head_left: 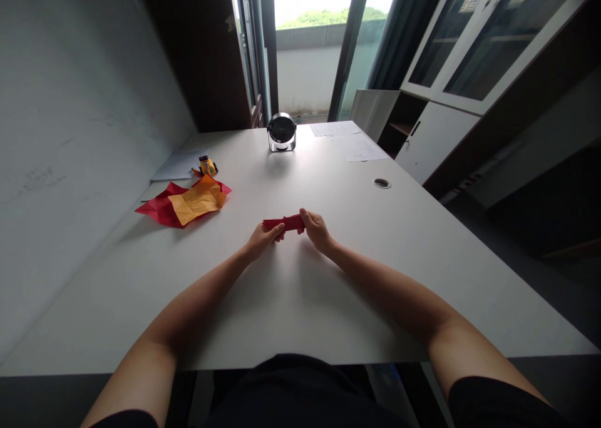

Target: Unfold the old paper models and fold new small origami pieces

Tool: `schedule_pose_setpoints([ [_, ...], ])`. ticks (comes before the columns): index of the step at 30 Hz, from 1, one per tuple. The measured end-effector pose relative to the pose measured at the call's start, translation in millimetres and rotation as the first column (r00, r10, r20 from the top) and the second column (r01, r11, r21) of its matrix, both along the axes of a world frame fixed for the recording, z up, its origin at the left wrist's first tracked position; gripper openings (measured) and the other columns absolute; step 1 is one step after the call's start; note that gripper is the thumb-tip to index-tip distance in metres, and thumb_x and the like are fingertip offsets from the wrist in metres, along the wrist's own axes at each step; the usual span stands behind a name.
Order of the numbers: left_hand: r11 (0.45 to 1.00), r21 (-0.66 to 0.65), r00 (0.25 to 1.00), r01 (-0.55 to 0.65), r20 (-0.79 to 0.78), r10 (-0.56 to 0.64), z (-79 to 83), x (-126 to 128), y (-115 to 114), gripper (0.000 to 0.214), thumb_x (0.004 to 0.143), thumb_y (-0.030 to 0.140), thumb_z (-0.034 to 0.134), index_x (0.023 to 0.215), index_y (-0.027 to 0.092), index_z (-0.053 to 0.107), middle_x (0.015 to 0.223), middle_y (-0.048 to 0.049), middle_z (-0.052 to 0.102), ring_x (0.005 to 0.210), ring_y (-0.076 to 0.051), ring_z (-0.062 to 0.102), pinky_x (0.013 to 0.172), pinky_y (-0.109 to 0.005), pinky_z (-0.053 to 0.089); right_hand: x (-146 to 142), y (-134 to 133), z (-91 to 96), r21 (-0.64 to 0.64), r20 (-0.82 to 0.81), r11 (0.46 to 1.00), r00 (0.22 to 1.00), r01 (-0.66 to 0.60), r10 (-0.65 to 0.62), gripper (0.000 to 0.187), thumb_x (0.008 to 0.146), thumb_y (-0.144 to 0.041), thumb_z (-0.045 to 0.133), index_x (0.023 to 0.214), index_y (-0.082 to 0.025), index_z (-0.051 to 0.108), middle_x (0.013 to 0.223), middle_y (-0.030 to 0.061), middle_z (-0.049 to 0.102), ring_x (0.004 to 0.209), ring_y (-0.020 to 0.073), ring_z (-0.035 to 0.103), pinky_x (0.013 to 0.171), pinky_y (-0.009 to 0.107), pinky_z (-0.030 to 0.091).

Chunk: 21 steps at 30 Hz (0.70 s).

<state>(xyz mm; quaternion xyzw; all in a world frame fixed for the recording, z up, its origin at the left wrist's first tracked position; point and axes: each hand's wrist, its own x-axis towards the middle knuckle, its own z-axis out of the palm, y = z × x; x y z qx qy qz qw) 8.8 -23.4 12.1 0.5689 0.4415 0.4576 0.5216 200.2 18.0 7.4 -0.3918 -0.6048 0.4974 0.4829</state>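
Observation:
A narrow strip of folded red paper (293,223) is held between my two hands, just above the white table. My left hand (264,237) grips its left part, thumb on top and fingers underneath. At the right end my right hand (316,228) pinches it between thumb and fingers. The fingers partly cover the paper, so its full folded shape cannot be made out. To the left lie creased sheets: a red paper (157,210) underneath and an orange paper (200,200) on top, both apart from my hands.
Behind the creased sheets sits a small yellow-and-black object (207,166). A round black device on a metal stand (282,132) stands at the table's far side. White papers (359,147) lie far right, near a round cable hole (382,183). A wall borders the table (263,309) on the left.

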Motion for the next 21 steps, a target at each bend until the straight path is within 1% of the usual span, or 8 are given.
schedule_pose_setpoints([
  [3, 1.000, 0.015, 1.000, -0.014, 0.017, 0.014, 0.3, 0.2, 0.7, 0.048, 0.087, 0.058, 0.066, 0.073, 0.012, 0.066, 0.064, -0.0036, 0.062, 0.060, -0.012, 0.054, 0.060, -0.027, 0.041, -1.0, -1.0, -1.4, -0.009, -0.035, 0.999, 0.998, -0.048, 0.048, 0.064, 0.092, -0.074, 0.046, 0.064, -0.018, 0.058, 0.053, 0.0011, 0.056, 0.053, 0.0128, 0.049, 0.058, 0.028, 0.040],
  [6, 0.997, 0.055, 0.998, -0.055, 0.026, 0.054, 0.5, -1.3, 2.0, 0.047, 0.088, 0.055, 0.066, 0.068, 0.014, 0.062, 0.059, -0.0009, 0.056, 0.057, -0.011, 0.049, 0.058, -0.026, 0.037, -1.4, -3.9, -1.8, 0.000, -0.040, 0.984, 0.983, -0.177, 0.177, 0.058, 0.092, -0.069, 0.053, 0.065, -0.018, 0.059, 0.057, 0.0016, 0.059, 0.056, 0.0132, 0.051, 0.061, 0.028, 0.042],
  [8, 0.994, 0.075, 0.996, -0.084, 0.002, 0.084, 0.3, -1.9, 2.5, 0.048, 0.089, 0.054, 0.066, 0.064, 0.014, 0.058, 0.056, 0.0012, 0.051, 0.054, -0.009, 0.044, 0.055, -0.025, 0.033, -1.9, -6.9, -1.3, -0.001, -0.009, 0.963, 0.963, -0.268, 0.268, 0.054, 0.090, -0.065, 0.059, 0.065, -0.018, 0.060, 0.059, 0.0020, 0.061, 0.058, 0.0138, 0.054, 0.062, 0.029, 0.043],
  [10, 0.992, 0.082, 0.995, -0.094, -0.009, 0.095, 0.6, -1.4, 2.2, 0.049, 0.088, 0.054, 0.067, 0.061, 0.015, 0.055, 0.054, 0.0027, 0.047, 0.052, -0.008, 0.040, 0.053, -0.025, 0.030, -3.0, -10.0, 0.0, 0.002, 0.025, 0.945, 0.945, -0.326, 0.326, 0.051, 0.089, -0.062, 0.063, 0.065, -0.017, 0.062, 0.061, 0.0022, 0.061, 0.059, 0.0143, 0.056, 0.063, 0.029, 0.044],
  [13, 0.995, 0.078, 0.998, -0.067, 0.019, 0.066, 3.1, 1.2, 0.2, 0.047, 0.086, 0.054, 0.070, 0.063, 0.015, 0.058, 0.053, 0.0028, 0.047, 0.052, -0.009, 0.038, 0.052, -0.026, 0.028, -5.0, -13.2, 2.7, 0.013, 0.032, 0.936, 0.935, -0.353, 0.352, 0.047, 0.090, -0.058, 0.064, 0.066, -0.017, 0.063, 0.062, 0.0024, 0.062, 0.061, 0.0149, 0.057, 0.064, 0.030, 0.045],
  [16, 0.996, 0.084, 0.999, 0.003, 0.043, -0.007, 5.9, 3.1, -1.7, 0.044, 0.088, 0.053, 0.068, 0.071, 0.013, 0.066, 0.057, 0.0000, 0.053, 0.054, -0.010, 0.041, 0.054, -0.026, 0.030, -6.8, -13.8, 3.6, -0.008, -0.037, 0.931, 0.931, -0.365, 0.364, 0.041, 0.087, -0.054, 0.067, 0.070, -0.017, 0.064, 0.064, 0.0025, 0.063, 0.063, 0.0158, 0.059, 0.064, 0.030, 0.047],
  [18, 0.996, 0.086, 0.998, 0.032, 0.055, -0.036, 5.7, 3.0, -1.8, 0.042, 0.089, 0.053, 0.067, 0.074, 0.013, 0.067, 0.059, -0.0007, 0.055, 0.054, -0.010, 0.041, 0.055, -0.027, 0.030, -7.6, -12.9, 2.5, -0.020, -0.084, 0.928, 0.926, -0.371, 0.368, 0.036, 0.085, -0.051, 0.070, 0.075, -0.017, 0.066, 0.065, 0.0020, 0.064, 0.062, 0.0161, 0.060, 0.063, 0.031, 0.049],
  [21, 0.997, 0.073, 0.998, 0.007, 0.065, -0.011, 2.2, 1.8, -0.1, 0.043, 0.088, 0.053, 0.068, 0.071, 0.014, 0.063, 0.056, 0.0013, 0.050, 0.052, -0.009, 0.038, 0.053, -0.026, 0.028, -7.6, -11.0, 0.0, -0.010, -0.090, 0.933, 0.930, -0.360, 0.358, 0.032, 0.084, -0.048, 0.072, 0.078, -0.017, 0.066, 0.065, 0.0015, 0.064, 0.062, 0.0156, 0.060, 0.062, 0.031, 0.049],
])
